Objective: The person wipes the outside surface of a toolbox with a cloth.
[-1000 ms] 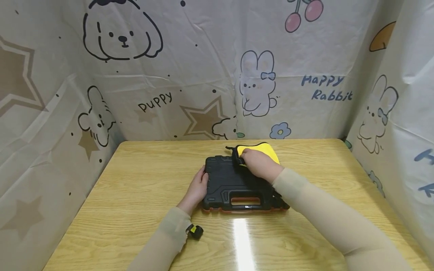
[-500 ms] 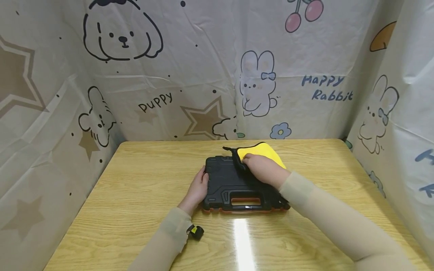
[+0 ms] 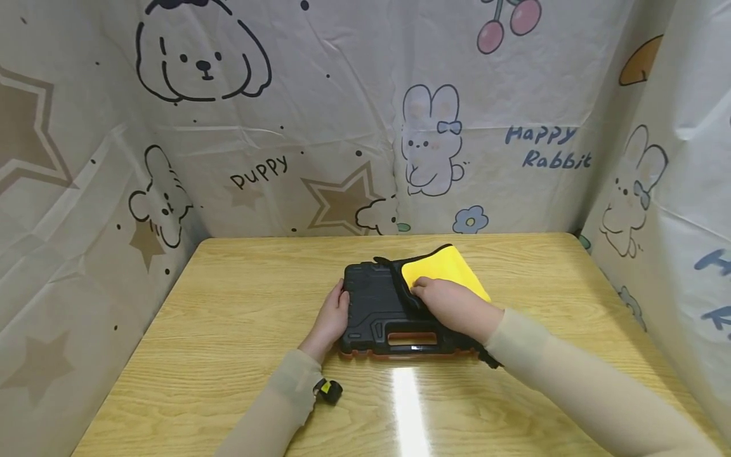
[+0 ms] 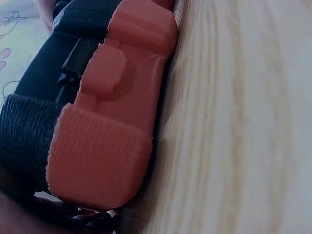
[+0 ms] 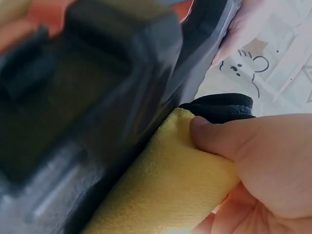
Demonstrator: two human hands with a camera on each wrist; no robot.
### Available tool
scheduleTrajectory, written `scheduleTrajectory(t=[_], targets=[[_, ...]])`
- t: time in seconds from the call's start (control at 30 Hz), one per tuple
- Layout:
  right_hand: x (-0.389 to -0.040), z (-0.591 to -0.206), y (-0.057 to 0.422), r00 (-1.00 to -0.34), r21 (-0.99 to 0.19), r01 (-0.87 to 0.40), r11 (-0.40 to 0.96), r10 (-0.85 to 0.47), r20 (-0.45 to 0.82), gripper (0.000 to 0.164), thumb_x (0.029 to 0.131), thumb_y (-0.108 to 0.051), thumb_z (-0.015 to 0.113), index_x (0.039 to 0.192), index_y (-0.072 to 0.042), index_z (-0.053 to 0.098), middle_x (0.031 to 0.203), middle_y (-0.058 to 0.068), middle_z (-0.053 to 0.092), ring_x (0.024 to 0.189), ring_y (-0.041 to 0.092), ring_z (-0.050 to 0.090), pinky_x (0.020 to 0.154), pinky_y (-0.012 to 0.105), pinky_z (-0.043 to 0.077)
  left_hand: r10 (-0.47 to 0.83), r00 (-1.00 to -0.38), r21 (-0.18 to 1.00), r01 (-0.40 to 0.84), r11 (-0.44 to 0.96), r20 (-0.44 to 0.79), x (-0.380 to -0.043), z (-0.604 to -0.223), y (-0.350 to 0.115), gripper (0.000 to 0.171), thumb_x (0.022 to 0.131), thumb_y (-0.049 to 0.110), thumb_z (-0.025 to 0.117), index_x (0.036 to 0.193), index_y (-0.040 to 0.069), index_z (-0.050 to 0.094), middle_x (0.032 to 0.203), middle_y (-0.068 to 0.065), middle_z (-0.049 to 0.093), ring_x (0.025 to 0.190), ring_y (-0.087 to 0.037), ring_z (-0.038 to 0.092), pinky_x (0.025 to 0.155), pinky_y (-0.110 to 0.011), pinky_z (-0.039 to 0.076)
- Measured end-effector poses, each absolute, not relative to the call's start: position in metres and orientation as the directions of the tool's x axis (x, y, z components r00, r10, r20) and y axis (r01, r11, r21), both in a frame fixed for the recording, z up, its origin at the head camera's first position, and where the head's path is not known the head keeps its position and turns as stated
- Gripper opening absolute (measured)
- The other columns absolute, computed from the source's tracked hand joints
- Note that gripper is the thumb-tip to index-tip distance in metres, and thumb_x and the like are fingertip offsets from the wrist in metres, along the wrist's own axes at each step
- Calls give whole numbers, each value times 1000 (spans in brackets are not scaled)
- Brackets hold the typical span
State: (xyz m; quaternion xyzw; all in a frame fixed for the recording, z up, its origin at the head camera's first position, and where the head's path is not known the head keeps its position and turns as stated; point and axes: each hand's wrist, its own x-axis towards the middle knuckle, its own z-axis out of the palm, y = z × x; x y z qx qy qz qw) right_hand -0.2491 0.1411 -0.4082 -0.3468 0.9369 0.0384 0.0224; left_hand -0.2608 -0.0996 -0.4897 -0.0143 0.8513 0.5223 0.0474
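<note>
A black plastic tool case [image 3: 371, 298] with an orange lower half [image 4: 102, 156] lies flat on the table, its handle toward me. At its left side, my left hand [image 3: 333, 317] grips the edge. My right hand [image 3: 454, 304] pinches a yellow cloth [image 3: 436, 265] with black edging over the right part of the lid. In the right wrist view, the thumb presses on the folded cloth [image 5: 161, 180], close against the case. A dark flap of the cloth hangs past the case's front right corner, and the right hand hides part of the lid.
The wood-grain table [image 3: 245, 304] spreads around the case. A printed curtain [image 3: 342, 127] encloses the back and sides. A small black camera [image 3: 330, 391] is strapped at the left wrist, and a bright reflection lies in front of the case.
My right hand has moved toward me and to the right across the lid, drawing the yellow cloth along. The left hand and the case stay in place.
</note>
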Motion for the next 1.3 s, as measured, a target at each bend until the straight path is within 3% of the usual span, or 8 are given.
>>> scheduleTrajectory(t=[0.2, 0.63, 1.07, 1.3], targets=[[-230, -407, 144, -728, 120, -685, 718, -683, -70, 35, 88, 2, 61, 122, 0, 61, 121, 13, 63, 101, 23, 62, 89, 35, 55, 27, -995, 886, -69, 458, -92, -261, -490, -101, 52, 104, 23, 31, 151, 3, 20, 156, -24, 22, 140, -36, 18, 116, -55, 19], [-194, -415, 160, -742, 86, -670, 738, -670, -26, 39, 85, 6, 62, 123, -2, 61, 126, 12, 62, 111, 24, 58, 88, 35, 56, 38, -997, 884, -48, 465, -74, -260, -492, -98, 52, 104, 22, 31, 151, 2, 22, 155, -26, 24, 139, -37, 20, 116, -56, 20], [-166, -420, 166, -661, 169, -733, 659, -749, 55, 39, 81, 5, 67, 119, -2, 65, 121, 10, 63, 109, 21, 58, 82, 30, 58, 27, -996, 887, -66, 457, -88, -262, -492, -100, 52, 104, 23, 31, 151, 3, 20, 157, -22, 22, 140, -35, 18, 116, -55, 19], [-156, -417, 167, -651, 135, -748, 650, -758, 42, 39, 81, 6, 66, 119, -2, 64, 121, 11, 64, 109, 21, 59, 84, 31, 57, 28, -995, 882, -71, 466, -95, -262, -490, -101, 52, 104, 24, 31, 152, 4, 20, 157, -22, 22, 140, -35, 18, 116, -54, 19]])
